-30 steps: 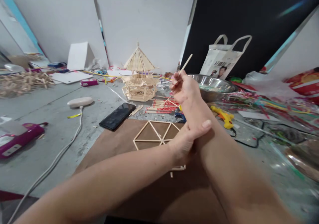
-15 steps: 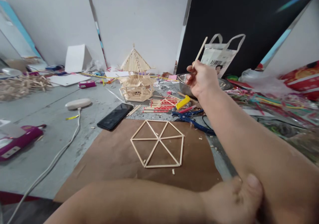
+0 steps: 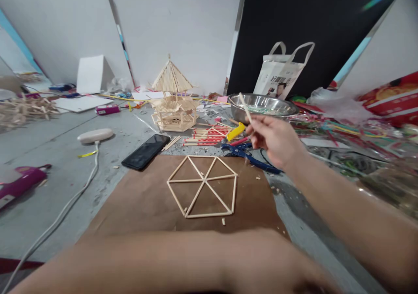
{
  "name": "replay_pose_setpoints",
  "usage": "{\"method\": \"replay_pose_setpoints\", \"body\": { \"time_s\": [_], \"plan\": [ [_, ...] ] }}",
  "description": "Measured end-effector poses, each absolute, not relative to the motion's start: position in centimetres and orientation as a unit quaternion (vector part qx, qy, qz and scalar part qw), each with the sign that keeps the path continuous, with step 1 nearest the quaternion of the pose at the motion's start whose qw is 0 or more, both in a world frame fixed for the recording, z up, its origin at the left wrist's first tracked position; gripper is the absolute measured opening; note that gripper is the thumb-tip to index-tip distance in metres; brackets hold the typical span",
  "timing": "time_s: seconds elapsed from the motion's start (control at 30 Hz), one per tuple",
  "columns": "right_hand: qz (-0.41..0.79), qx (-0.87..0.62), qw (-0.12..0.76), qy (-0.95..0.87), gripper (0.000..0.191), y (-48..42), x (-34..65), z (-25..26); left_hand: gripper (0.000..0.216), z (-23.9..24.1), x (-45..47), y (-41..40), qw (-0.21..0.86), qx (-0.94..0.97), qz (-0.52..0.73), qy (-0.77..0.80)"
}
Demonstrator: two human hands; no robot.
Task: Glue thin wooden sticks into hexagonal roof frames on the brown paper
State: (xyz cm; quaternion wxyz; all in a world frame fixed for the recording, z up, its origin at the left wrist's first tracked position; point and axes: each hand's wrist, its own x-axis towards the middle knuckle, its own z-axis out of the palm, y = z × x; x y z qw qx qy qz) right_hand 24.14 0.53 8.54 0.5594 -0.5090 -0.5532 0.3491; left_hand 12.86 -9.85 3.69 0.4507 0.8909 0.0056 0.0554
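My right hand [image 3: 277, 139] is closed in a pinch on a thin wooden stick [image 3: 245, 106], which points up and away, in front of the metal bowl. Across the bottom of the view lies my left forearm, with my left hand [image 3: 290, 265] at lower right, blurred and its fingers hidden. Between the arms, a flat hexagon frame of wooden sticks [image 3: 219, 177] with spokes meeting in its middle rests on brown paper [image 3: 137, 207]. Blue pliers [image 3: 250, 158] and a yellow-handled cutter [image 3: 235, 131] lie close to my right hand. Short stick offcuts are scattered on the paper.
Behind stands a pavilion model of sticks [image 3: 174, 98]. Red-marked sticks [image 3: 209, 135] lie in front of it. A phone [image 3: 145, 151], a white corded device [image 3: 94, 135] and a purple tool [image 3: 22, 185] are at left. A metal bowl [image 3: 281, 106] and a paper bag [image 3: 277, 76] stand back right.
My right hand has come down and nearer from in front of the bowl, still holding the stick. My left hand has slid lower, off my right forearm. The view has shifted slightly.
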Motion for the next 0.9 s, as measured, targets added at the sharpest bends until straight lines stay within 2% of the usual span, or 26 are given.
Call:
{"method": "replay_pose_setpoints", "body": {
  "time_s": [0.1,0.17,0.3,0.67,0.9],
  "plan": [
    [0.372,-0.546,0.495,-0.564,0.007,-1.6,24.3,4.6,0.028,4.4,8.2,-6.2,0.243,0.940,0.151,0.185],
    [0.376,-0.561,0.450,-0.584,0.004,-2.3,24.1,2.4,0.027,3.4,5.8,-3.8,0.118,0.938,0.147,0.292],
    [0.323,-0.569,0.396,-0.644,0.004,-2.1,23.4,-0.1,0.025,1.3,3.1,0.3,0.008,0.910,0.114,0.397],
    [0.205,-0.580,0.314,-0.724,0.009,-2.4,23.1,-1.4,0.015,1.1,4.0,3.3,0.005,0.920,0.033,0.390],
    [0.207,-0.566,0.327,-0.728,0.013,-2.9,23.3,-1.4,0.015,0.5,4.8,4.0,0.027,0.911,0.068,0.407]
  ]
}}
